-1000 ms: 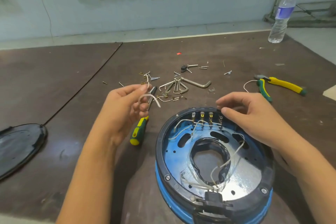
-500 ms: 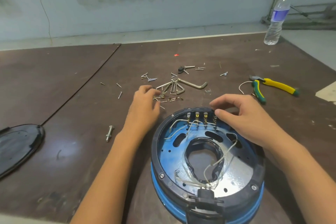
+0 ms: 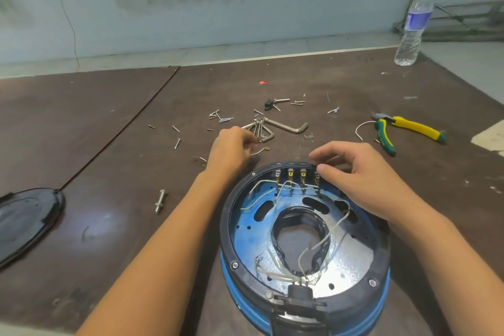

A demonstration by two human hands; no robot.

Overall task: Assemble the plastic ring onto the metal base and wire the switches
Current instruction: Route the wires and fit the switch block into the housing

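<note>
Switches point(image 3: 297, 175) sit at the black ring's point(image 3: 227, 237) far rim, right hand point(image 3: 354, 172) pinching there; left hand point(image 3: 231, 148), screwdriver gone, now fingers a short wire point(image 3: 260, 150) (grip unclear) for connecting.

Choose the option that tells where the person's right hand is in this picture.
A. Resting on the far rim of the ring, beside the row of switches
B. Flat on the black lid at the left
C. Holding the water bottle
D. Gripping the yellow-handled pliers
A: the right hand lies on the far rim of the black plastic ring, its thumb beside the row of switches.
</note>
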